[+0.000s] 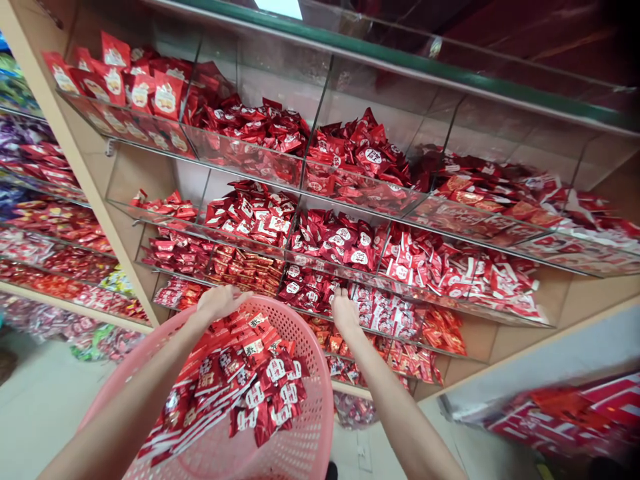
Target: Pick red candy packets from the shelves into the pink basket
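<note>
While left hand [219, 302] grips basket [295, 333], right [346, 313] touches bin [380, 320].

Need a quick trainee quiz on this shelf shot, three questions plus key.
1. True or false: the left hand rests on the rim of the pink plastic basket.
2. Multiple choice: the right hand is at A) the basket, B) the front edge of a clear shelf bin, C) the floor.
3. Fill in: the basket holds red ____.

Key: 1 true; 2 B; 3 packets.
</note>
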Demonstrator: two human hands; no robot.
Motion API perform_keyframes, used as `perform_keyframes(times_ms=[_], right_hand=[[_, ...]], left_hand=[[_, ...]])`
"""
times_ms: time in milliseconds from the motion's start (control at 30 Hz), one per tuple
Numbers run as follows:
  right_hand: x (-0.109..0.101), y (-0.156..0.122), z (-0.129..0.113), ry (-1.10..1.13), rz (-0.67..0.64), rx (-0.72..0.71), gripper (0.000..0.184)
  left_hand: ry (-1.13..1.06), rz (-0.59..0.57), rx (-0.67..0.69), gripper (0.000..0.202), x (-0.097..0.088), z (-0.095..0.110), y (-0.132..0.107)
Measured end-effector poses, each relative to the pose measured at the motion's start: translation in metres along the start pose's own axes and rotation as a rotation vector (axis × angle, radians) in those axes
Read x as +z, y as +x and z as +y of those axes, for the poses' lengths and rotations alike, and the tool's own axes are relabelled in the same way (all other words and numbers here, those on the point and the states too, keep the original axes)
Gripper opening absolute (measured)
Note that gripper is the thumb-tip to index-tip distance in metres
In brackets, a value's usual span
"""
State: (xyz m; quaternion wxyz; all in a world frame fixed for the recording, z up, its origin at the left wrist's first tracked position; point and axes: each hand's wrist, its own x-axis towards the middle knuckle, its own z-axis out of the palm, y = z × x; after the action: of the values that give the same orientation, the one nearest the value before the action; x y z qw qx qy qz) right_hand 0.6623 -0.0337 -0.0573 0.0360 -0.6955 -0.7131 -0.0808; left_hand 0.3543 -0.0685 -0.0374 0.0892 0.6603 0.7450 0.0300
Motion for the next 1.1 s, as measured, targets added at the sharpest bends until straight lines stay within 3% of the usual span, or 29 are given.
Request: perform_keyframes(times_ms=[300,800,867,933,1033,1100], right_hand=[[0.017,0.014,-0.001,-0.069,-0.014,0.017,0.035],[0.004,-0.001,0.005,0.021,-0.034,0.062,0.029],[-0.001,-0.007,0.009,0.147,0.009,0.043,0.025],[-0.005,-0.014,0.014,0.457,0.003,0.019,0.026],[-0.012,-0.030,0.017,1.031,-0.216,-0.032,0.033],[-0.019,-0.042,0.018,1.254,-0.419,-0.092,0.037]], left_hand=[[-0.001,0.003,-0.047,0.065,-0.003,-0.008,-0.008],[-0.007,-0.005,-0.065,0.058,-0.004,-0.006,-0.010],[-0.004,-0.003,-0.060,0.058,-0.004,-0.005,-0.010],[-0.002,-0.009,-0.059,0.059,-0.004,-0.004,-0.009],[0.004,-0.015,-0.058,0.060,-0.005,-0.002,-0.008],[0.011,-0.017,-0.043,0.062,-0.005,0.000,-0.007]])
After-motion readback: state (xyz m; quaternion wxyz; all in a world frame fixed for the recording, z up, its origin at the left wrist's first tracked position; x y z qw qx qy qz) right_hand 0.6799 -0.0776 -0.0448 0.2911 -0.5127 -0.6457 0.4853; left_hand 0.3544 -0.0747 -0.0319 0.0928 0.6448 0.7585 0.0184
